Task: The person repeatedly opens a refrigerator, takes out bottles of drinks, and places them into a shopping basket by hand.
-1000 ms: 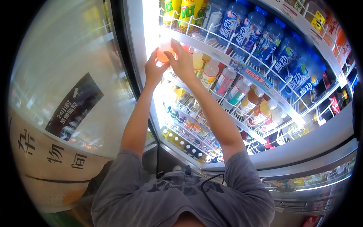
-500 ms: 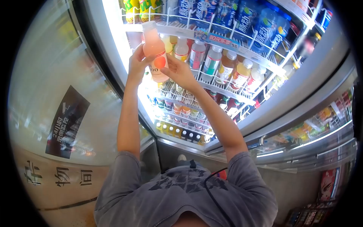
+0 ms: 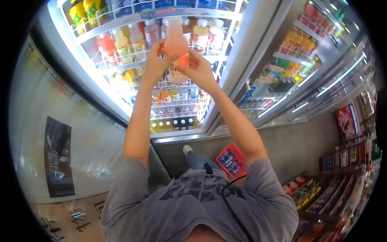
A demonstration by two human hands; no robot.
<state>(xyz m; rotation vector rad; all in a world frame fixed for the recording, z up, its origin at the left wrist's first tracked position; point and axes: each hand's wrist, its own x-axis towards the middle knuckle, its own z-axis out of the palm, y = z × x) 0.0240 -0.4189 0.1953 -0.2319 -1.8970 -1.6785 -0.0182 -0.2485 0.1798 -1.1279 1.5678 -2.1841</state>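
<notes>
A pink bottle (image 3: 175, 40) with a white cap and an orange fruit on its label is held upright in front of the lit cooler shelves. My left hand (image 3: 158, 62) wraps round its left side. On its right side, the fingers of my right hand (image 3: 198, 68) press against the label. Behind it stands a row of drinks on a wire shelf, among them a red-pink bottle (image 3: 106, 45) at the left and a pale yellow one (image 3: 122, 45).
An open glass door (image 3: 88, 149) fills the left side. A red basket (image 3: 218, 157) with blue packs stands on the floor by my legs. Closed cooler doors (image 3: 266, 68) line the right, and snack shelves (image 3: 322, 173) stand at the lower right.
The view has swung right. Both hands have brought the pink bottle away from the shelf, out in front of me. The basket and snack shelves have come into view.
</notes>
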